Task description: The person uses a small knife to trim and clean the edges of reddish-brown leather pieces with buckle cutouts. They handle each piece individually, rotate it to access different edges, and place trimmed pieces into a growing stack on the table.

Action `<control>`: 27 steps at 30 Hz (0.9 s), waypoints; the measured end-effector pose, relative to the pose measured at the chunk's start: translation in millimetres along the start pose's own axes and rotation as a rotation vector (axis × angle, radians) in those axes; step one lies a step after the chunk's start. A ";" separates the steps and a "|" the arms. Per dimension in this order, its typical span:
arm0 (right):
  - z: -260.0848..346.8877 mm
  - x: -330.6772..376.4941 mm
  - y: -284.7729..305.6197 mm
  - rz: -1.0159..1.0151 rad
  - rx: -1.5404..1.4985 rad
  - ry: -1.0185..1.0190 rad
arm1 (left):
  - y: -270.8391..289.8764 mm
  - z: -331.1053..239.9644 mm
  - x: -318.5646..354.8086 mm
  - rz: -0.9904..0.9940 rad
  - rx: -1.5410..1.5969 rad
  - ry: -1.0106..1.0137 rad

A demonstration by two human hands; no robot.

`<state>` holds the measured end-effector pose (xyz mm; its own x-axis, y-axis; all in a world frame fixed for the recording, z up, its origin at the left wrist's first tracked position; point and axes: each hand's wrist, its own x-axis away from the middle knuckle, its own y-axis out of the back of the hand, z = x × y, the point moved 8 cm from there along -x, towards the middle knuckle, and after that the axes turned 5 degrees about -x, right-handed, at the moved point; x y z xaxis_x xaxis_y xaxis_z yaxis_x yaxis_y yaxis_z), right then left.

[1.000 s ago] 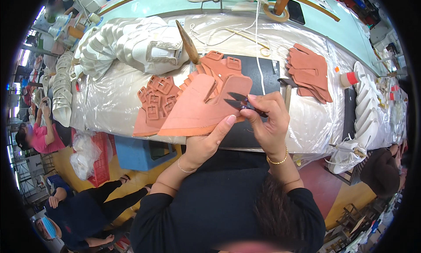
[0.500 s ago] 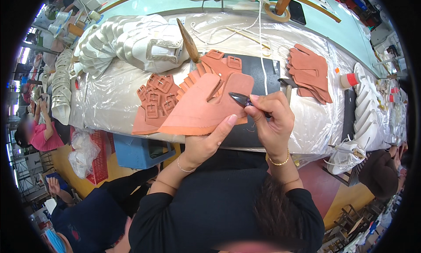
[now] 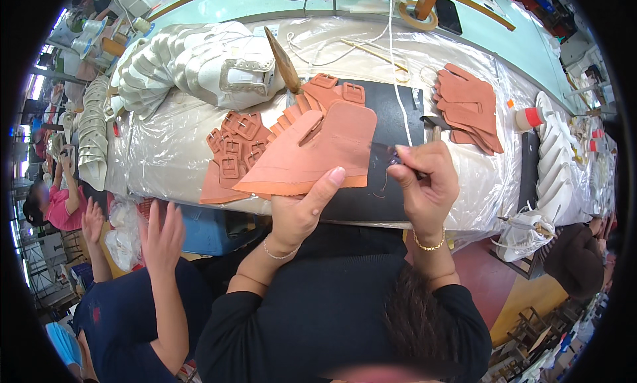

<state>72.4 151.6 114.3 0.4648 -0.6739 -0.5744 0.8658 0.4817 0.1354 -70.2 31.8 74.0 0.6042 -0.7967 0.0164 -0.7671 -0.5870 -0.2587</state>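
My left hand [image 3: 302,214] grips a salmon-brown leather shoe upper piece [image 3: 338,141] by its lower edge, thumb on top. The piece has a slot-like notch and a bright orange edge, and is held tilted above the table. In my right hand [image 3: 428,180] are small thread snips [image 3: 381,151] with dark pointed blades, blurred, close to the piece's right edge. The fingers hide most of their handle. Behind the held piece lie more leather pieces with buckles [image 3: 338,91], and to its left sits a pile of buckled pieces [image 3: 235,144]. A black mat [image 3: 391,197] lies beneath.
White shoe uppers [image 3: 192,64] are stacked at the far left. A wooden-handled tool [image 3: 282,61] rises behind the work. To the right are stacked leather pieces [image 3: 468,107], a dark-bladed knife [image 3: 434,124] and a red-white thread spool [image 3: 529,120]. A co-worker's raised hands [image 3: 162,233] are at left.
The snips have moved right, off the leather's surface to beside its edge. My left hand has shifted the piece slightly left and up. The co-worker's hands have risen at left.
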 end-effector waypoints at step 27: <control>-61.5 34.4 37.7 -0.203 -0.230 -0.362 | 34.8 -3.9 -4.7 -0.001 -0.831 -0.433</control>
<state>109.6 181.0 50.0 0.3601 -0.8996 -0.2471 0.9014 0.4038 -0.1562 -100.6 14.5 68.7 0.5043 -0.7715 -0.3880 -0.5736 -0.6351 0.5174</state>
